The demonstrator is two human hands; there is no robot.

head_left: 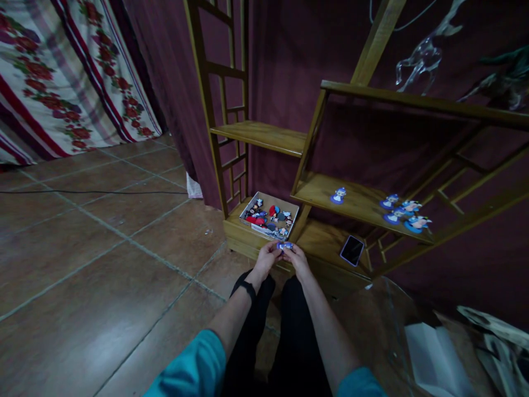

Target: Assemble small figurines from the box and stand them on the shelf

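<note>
Between my fingertips is a small purple-and-white figurine (284, 246), held just in front of the shelf unit's low base. My left hand (268, 256) grips its left side, and my right hand (296, 256) closes on its right side. Just beyond my hands, an open cardboard box (257, 197) holds several small figurines in red, black, white and blue. On the middle shelf (318, 187) one purple-based figurine (339, 196) stands alone. Farther right on that board is a group of several more, some on purple bases (389, 202) and some on blue ones (417, 223).
A phone (352, 250) lies on the lower board at right. Above, a clear glass animal figure (424, 60) stands on the upper shelf (413, 100). A black cable (99, 192) crosses the tiled floor at left. White packaging (438, 358) lies at lower right.
</note>
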